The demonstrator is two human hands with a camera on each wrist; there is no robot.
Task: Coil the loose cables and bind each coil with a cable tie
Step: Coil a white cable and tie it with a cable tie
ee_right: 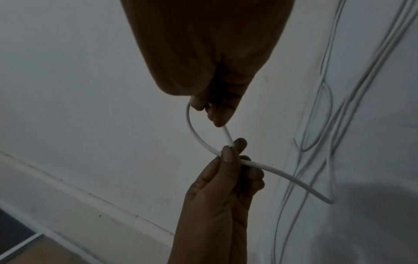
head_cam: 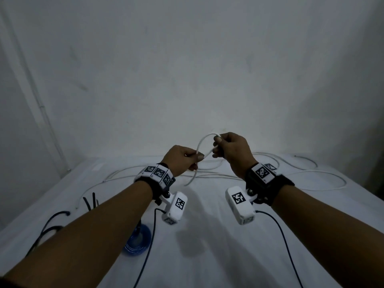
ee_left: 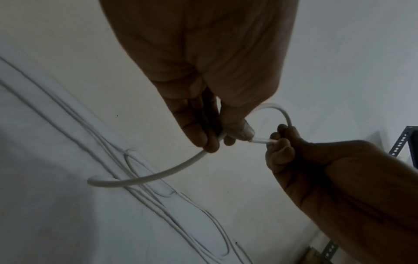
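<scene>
Fingers (head_cam: 198, 157) of my left hand (head_cam: 182, 160) pinch the white cable (head_cam: 202, 140) where its first small loop crosses itself; my right hand (head_cam: 230, 150) pinches the top of that same loop, both raised above the counter (head_cam: 207, 235). I judge this the very start of this coil: one turn made, and most of the cable sprawls loose on the counter beyond and to the right of the loop. Nearer me than the loop, to its left, lies a blue coil (head_cam: 138, 242), apparently done already; whether it is tied I cannot tell. Left of that lie dark strips (head_cam: 91, 201), maybe ties. Open counter sits below the loop; the wall (head_cam: 187, 69) stands close behind it, the counter's left edge well off.
</scene>
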